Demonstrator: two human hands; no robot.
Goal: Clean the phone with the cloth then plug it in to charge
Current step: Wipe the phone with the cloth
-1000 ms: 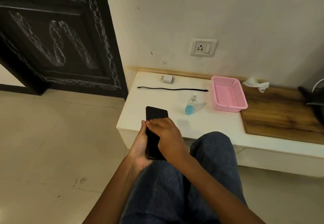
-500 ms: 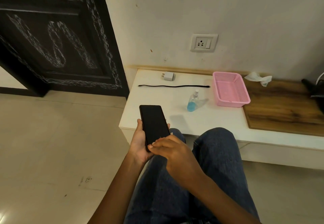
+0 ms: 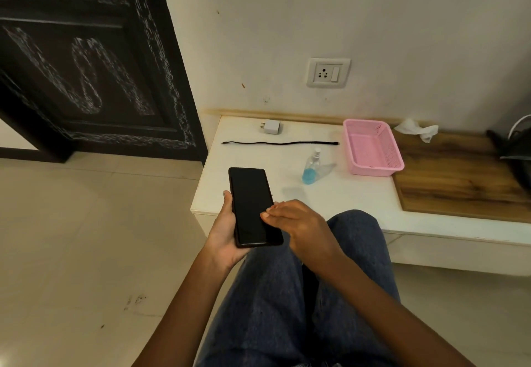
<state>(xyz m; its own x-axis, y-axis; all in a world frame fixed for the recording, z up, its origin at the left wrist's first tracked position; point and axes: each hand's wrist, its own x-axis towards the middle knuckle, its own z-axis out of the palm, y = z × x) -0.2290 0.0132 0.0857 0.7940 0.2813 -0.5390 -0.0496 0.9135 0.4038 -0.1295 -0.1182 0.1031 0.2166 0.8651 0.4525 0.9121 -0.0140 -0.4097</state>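
Left hand (image 3: 227, 231) is palm up, with the thumb along one long edge of the flat black rectangular phone (image 3: 253, 206) and the fingers curled round the other. Right hand (image 3: 298, 223) is palm down, its straight fingers (image 3: 271, 214) resting together on the dark screen. Both forearms extend forward above the denim-clad knees.

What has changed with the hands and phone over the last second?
The right hand slid off the phone, uncovering its dark screen; straight fingertips now touch its right edge. The left hand still grips the phone. Charger, cable and spray bottle stayed put.
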